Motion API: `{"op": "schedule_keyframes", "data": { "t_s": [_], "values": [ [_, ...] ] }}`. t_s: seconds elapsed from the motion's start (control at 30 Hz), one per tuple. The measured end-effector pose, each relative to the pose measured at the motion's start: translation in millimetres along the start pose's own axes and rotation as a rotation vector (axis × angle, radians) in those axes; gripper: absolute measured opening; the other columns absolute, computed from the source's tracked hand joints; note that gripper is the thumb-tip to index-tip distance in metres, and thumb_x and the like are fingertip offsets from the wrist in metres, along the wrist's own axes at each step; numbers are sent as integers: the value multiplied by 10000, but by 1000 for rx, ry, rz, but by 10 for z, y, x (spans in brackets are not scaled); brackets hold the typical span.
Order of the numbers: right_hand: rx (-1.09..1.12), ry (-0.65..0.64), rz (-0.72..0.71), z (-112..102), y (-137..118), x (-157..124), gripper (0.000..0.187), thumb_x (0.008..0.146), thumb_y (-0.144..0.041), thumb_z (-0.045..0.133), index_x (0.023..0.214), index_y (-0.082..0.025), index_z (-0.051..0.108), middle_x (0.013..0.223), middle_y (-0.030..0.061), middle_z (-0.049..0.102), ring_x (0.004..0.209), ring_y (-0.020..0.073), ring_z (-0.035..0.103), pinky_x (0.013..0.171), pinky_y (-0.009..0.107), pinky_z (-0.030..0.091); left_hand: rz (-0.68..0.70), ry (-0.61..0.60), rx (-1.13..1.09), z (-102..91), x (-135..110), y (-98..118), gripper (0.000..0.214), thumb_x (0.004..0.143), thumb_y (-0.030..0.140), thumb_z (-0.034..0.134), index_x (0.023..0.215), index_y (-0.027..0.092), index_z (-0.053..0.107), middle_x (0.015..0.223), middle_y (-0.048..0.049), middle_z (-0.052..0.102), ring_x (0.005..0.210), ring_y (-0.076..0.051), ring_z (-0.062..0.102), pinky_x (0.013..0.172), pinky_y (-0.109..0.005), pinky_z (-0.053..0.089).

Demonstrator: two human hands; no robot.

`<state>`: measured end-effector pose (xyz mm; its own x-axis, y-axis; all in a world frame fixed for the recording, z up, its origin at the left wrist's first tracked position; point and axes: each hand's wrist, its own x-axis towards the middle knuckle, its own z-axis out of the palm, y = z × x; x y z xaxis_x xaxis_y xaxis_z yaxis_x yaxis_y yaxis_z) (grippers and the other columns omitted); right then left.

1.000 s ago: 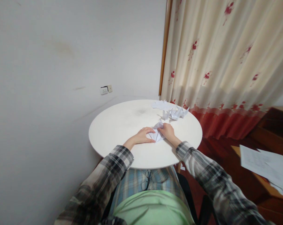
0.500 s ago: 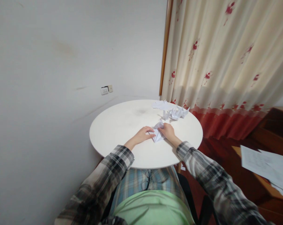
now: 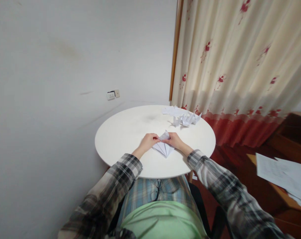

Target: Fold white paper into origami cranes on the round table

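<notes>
A sheet of white folded paper (image 3: 166, 149) lies on the round white table (image 3: 122, 132), creased, with one pointed corner toward me and a flap standing up at its far side. My left hand (image 3: 149, 140) pinches the paper's left part between thumb and fingers. On the other side my right hand (image 3: 175, 140) is closed on the paper near the raised flap, its thumb reaching toward the middle. The thumbs nearly meet over the folds. Parts of the paper under the fingers are hidden.
Several folded white paper pieces (image 3: 187, 119) stand at the table's far right, beside flat white sheets (image 3: 170, 110). A wall with a socket (image 3: 111, 96) is behind on the left, a curtain (image 3: 222, 66) on the right. Written papers (image 3: 277, 171) lie on wooden furniture at right.
My left hand has gone from lying with stretched fingers on the paper to pinching it. The paper has shifted slightly toward me and shows more creases. My right thumb has moved inward.
</notes>
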<state>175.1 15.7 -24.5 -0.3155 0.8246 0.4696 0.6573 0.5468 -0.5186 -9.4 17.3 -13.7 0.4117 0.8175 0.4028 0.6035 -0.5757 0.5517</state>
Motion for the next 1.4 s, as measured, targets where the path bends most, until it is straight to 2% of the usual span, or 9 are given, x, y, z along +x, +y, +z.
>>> {"op": "schedule_keyframes", "data": {
  "t_s": [0.13, 0.3, 0.57, 0.73, 0.83, 0.97, 1.17, 1.27, 1.4],
  "values": [
    [-12, -8, 14, 6, 0, 6, 217, 680, -304, 658, 619, -123, 555, 566, -21, 511, 528, 80, 383, 503, 196, 271, -32, 20, 0, -15, -10, 30, 96, 692, 224, 613, 681, 141, 661, 627, -1, 631, 606, -122, 549, 557, -208, 368],
    [-35, -2, 43, 9, -2, 11, 199, 662, -281, 677, 630, -119, 566, 567, -19, 515, 528, 82, 385, 501, 199, 262, 47, -2, 6, -43, -11, 81, 101, 713, 213, 601, 709, 153, 683, 697, -20, 667, 670, -130, 568, 615, -214, 385],
    [-24, -8, 29, -7, -32, 7, 227, 678, -320, 665, 641, -117, 569, 565, -20, 507, 527, 84, 387, 506, 204, 264, -17, 26, -7, -25, -17, 61, 136, 739, 230, 582, 720, 155, 694, 674, -15, 677, 628, -128, 575, 573, -207, 383],
    [-2, 1, -1, -8, -36, 1, 194, 720, -299, 624, 650, -125, 572, 571, -21, 514, 532, 85, 387, 510, 203, 268, 75, 67, 66, -24, -8, 49, 126, 741, 230, 585, 734, 166, 692, 717, -26, 679, 676, -138, 582, 623, -221, 406],
    [3, 8, -21, 1, -24, -3, 206, 724, -309, 621, 642, -127, 571, 572, -19, 518, 532, 85, 389, 512, 204, 270, 117, 122, 54, -6, -5, 37, 109, 737, 211, 589, 764, 174, 689, 754, -26, 677, 710, -138, 584, 661, -227, 424],
    [29, 1, -34, 7, -17, -9, 236, 724, -339, 622, 634, -126, 574, 572, -17, 523, 532, 85, 393, 515, 205, 272, 150, 135, 11, 29, -3, 21, 90, 725, 185, 598, 753, 171, 682, 742, -20, 670, 695, -129, 583, 647, -219, 432],
    [56, -19, -57, -29, -85, -22, 217, 724, -342, 614, 691, -128, 597, 600, -14, 530, 554, 94, 409, 533, 211, 293, 80, 175, -32, 27, 11, 55, 75, 713, 178, 605, 701, 155, 675, 689, -17, 665, 636, -123, 578, 604, -211, 427],
    [64, 37, -80, -60, -136, -26, 141, 752, -279, 565, 757, -142, 597, 676, 0, 558, 605, 104, 448, 579, 215, 330, 54, 181, -44, 15, 11, 71, 84, 718, 195, 604, 702, 152, 675, 686, -18, 667, 633, -124, 580, 597, -210, 422],
    [91, 156, -124, -101, -186, -30, 89, 758, -210, 503, 740, -150, 567, 704, 17, 557, 656, 122, 483, 638, 232, 374, 84, 159, -27, 8, -1, 89, 87, 729, 205, 604, 707, 155, 672, 704, -21, 668, 660, -128, 581, 620, -217, 419]
  ]
}}
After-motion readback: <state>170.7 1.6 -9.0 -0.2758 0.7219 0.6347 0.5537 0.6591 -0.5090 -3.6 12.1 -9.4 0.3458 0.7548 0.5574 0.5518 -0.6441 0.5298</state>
